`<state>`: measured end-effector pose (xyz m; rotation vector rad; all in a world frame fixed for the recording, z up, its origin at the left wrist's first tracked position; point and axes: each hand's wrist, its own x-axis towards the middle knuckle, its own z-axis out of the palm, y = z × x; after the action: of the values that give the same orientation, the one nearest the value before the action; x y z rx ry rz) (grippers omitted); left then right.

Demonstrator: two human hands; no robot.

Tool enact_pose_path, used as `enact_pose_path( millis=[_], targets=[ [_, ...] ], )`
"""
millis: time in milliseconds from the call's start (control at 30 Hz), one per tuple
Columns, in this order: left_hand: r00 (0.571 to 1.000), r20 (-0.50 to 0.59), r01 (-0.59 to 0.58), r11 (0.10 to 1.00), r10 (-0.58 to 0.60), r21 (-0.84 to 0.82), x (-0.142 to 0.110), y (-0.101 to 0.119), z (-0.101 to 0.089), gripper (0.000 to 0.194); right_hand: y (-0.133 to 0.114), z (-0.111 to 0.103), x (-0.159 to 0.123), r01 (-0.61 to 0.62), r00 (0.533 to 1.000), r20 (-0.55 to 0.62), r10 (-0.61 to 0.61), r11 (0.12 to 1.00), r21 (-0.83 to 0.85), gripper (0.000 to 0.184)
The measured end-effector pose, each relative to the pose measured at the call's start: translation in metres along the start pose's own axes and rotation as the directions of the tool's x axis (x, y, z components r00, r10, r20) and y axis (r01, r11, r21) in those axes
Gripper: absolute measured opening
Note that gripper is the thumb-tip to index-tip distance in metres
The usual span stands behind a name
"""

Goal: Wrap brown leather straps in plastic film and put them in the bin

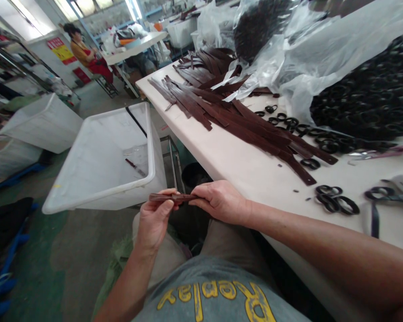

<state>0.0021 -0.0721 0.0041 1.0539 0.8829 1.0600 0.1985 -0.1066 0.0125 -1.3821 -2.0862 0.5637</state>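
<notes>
Over my lap, a brown strip (179, 197), perhaps leather and seemingly folded or stacked, stretches between my two hands. My left hand (157, 217) pinches it near its left end between thumb and fingers. At the other end my right hand (218, 200) is closed around it, hiding that part. A long pile of similar brown strips (255, 129) lies on the white table (201, 152) to the right. Black rings (336, 199) are scattered on the tabletop beyond my right forearm.
A large white bin (97, 197) with a few scraps inside stands left of the table. Clear plastic bags (322, 49) of black rings cover the table's far right. Pink-handled scissors (389, 153) lie near them. A person (87, 56) sits at the back left.
</notes>
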Motion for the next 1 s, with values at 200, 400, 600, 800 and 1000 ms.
enact_pose_path(
  millis=[200, 400, 600, 800, 1000],
  targets=[
    [0.997, 0.072, 0.026, 0.997, -0.031, 0.068, 0.002, -0.010, 0.003, 0.023, 0.003, 0.001, 0.000, -0.070, 0.996, 0.078, 0.049, 0.953, 0.294, 0.025],
    [0.988, 0.092, 0.128, 0.992, -0.127, 0.000, 0.010, 0.000, -0.011, 0.027, 0.012, 0.004, 0.002, -0.281, 0.955, 0.289, 0.068, 0.527, 0.802, 0.042],
    [0.986, 0.104, 0.135, 0.991, -0.133, -0.017, 0.008, -0.003, -0.012, 0.027, 0.011, 0.005, 0.001, -0.292, 0.949, 0.311, 0.049, 0.504, 0.812, 0.039],
    [0.989, 0.088, 0.123, 0.992, -0.121, -0.024, 0.008, -0.005, -0.012, 0.026, 0.010, 0.006, 0.000, -0.326, 0.937, 0.346, 0.047, 0.471, 0.819, 0.037],
    [0.998, -0.015, 0.055, 0.998, -0.055, -0.038, 0.013, -0.006, -0.013, 0.024, 0.007, 0.005, 0.000, -0.219, 0.968, 0.237, 0.085, 0.749, 0.625, 0.030]
  ],
)
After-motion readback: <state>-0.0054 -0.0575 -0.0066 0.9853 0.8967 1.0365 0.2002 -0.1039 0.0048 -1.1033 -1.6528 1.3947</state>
